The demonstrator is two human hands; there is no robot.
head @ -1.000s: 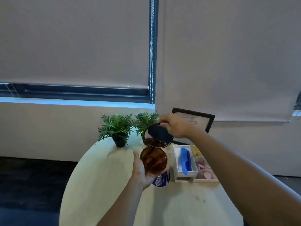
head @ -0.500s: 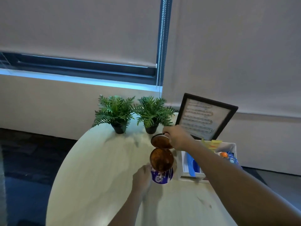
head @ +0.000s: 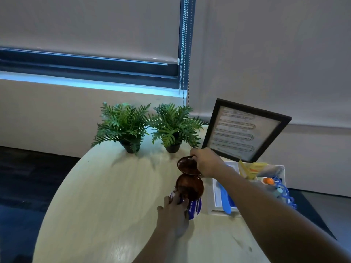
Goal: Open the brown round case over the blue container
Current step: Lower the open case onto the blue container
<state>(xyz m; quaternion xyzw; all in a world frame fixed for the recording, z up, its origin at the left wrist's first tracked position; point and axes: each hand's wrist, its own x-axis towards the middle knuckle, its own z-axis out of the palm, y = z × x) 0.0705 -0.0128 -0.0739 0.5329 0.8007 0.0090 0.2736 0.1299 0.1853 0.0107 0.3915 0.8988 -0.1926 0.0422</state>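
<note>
Your left hand (head: 173, 210) curls round the blue cylindrical container (head: 193, 208) on the pale wooden table (head: 106, 196). Above the container, the brown round hinged case (head: 190, 186) lies open; behind, your right hand (head: 207, 162) pinches its raised lid.

Glossy brown case (head: 190, 187), both halves shining like polished plastic. The blue container (head: 194, 207) beneath it has a smooth printed label. Pale table (head: 114, 196) shows a matt wood grain. Right of the case, a matt white tray (head: 215, 192) holds a smooth blue plastic comb (head: 226, 202).
</note>
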